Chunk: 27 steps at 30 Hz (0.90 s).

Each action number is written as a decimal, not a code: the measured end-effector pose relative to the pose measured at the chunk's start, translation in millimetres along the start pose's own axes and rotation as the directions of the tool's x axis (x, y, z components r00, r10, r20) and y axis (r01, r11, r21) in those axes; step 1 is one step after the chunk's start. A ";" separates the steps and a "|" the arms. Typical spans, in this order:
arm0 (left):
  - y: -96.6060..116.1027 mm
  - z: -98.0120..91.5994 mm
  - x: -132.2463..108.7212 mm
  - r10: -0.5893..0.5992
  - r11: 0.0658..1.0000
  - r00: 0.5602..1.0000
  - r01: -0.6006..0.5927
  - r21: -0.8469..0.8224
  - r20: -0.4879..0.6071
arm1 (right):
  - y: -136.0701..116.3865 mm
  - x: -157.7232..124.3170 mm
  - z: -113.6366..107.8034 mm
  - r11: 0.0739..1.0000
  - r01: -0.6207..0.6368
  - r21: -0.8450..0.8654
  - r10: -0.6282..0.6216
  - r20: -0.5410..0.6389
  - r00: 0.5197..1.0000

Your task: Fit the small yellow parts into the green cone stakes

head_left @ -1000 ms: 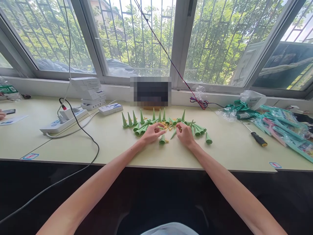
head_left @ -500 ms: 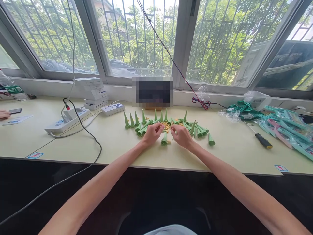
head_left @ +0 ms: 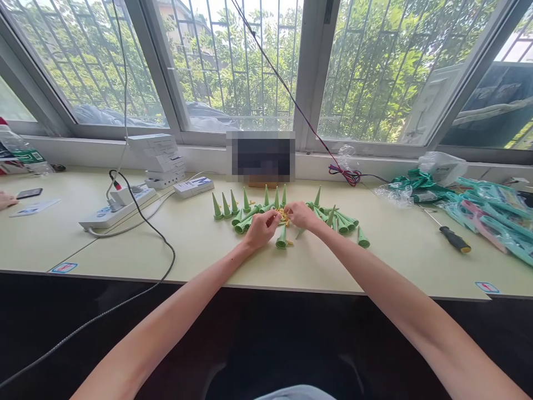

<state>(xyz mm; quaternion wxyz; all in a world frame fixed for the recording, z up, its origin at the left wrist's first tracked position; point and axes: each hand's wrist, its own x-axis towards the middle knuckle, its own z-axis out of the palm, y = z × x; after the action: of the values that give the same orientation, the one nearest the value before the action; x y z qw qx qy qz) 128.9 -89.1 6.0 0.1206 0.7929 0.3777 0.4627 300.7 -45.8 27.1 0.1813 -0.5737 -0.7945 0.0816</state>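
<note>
My left hand [head_left: 262, 228] is closed in a pinch at the front left of a small heap of yellow pieces [head_left: 284, 214]. What its fingertips hold is too small to make out. My right hand [head_left: 302, 215] reaches over the heap's right side, its fingers bent together among the yellow pieces; whether one is gripped is hidden. Green hollow cones surround both hands. Several stand upright at the back left, including one cone [head_left: 216, 206]; others lie in a pile [head_left: 342, 222] on the right. One cone [head_left: 281, 238] lies just in front, between the hands.
A power strip [head_left: 119, 206] with a black cable [head_left: 166, 244] and stacked white boxes [head_left: 160, 158] are on the left. A screwdriver [head_left: 454, 239] and bagged teal items [head_left: 487, 208] lie right. A pixelated dark object [head_left: 261, 158] stands behind. Another person's hand [head_left: 7, 200] shows far left.
My right hand has moved up and slightly left, onto the yellow heap. A green cone tip now shows beneath its wrist. The left hand stays pinched in nearly the same place.
</note>
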 end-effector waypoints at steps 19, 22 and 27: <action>0.6 1.2 -0.9 0.027 0.999 1.000 -0.028 0.032 0.007 | 9.8 0.7 8.3 0.999 0.033 0.020 -0.034 0.023 0.999; 1.3 0.8 -0.7 0.028 0.999 1.000 -0.028 0.044 0.007 | 9.4 0.0 9.7 0.999 0.032 0.000 -0.032 0.018 0.999; 1.5 0.1 -0.7 0.026 0.999 0.999 -0.026 0.032 0.022 | 7.2 -4.4 11.0 1.000 0.022 -0.022 -0.023 -0.030 0.999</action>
<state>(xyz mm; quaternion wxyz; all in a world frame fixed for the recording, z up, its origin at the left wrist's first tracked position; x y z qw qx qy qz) 129.5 -90.5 6.3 0.1060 0.8046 0.3733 0.4494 304.1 -46.7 13.7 0.1881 -0.5678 -0.7990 0.0620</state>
